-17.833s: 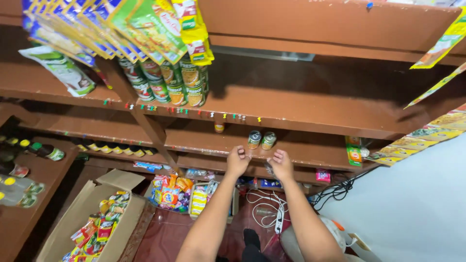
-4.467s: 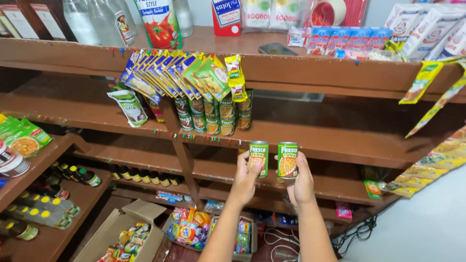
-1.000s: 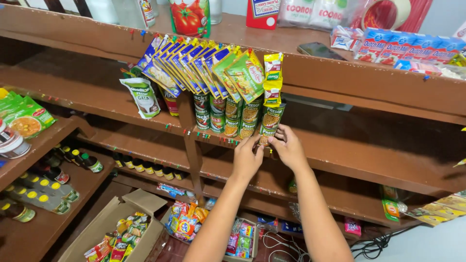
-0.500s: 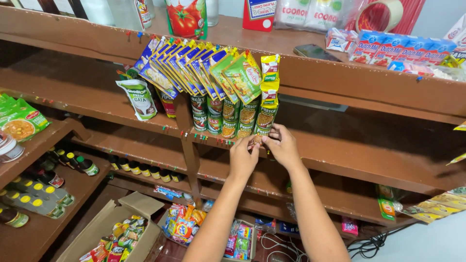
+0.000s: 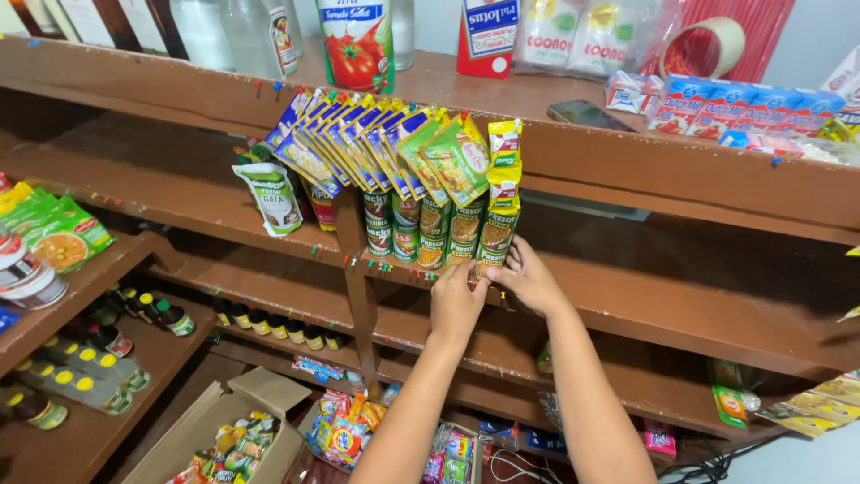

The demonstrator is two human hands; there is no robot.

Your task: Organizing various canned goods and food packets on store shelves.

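Cans [image 5: 494,240], green w/ yellow labels, stood stacked in a row on the brown wooden shelf [image 5: 681,309], right above both hands. Left hand [image 5: 457,300] was raised w/ fingers curled loosely toward the base of the rightmost stack; fingertips looked to touch the bottom can, though whether it gripped anything couldn't be told from that angle. Right hand [image 5: 530,280] sat just beside it, touching it or nearly so, fingers partly bent at the same stack's foot, palm turned in; its hold was equally unclear. Over the hands hung strips of sachets [image 5: 385,148], blue and green, fanned out from the upper shelf edge, plus a yellow-green sachet strip [image 5: 504,166] directly above the right hand. Left of the left hand hung a white-and-green pouch [image 5: 273,197]. Far below the forearms, a cardboard box [image 5: 224,430] of mixed snack packets sat on the floor.
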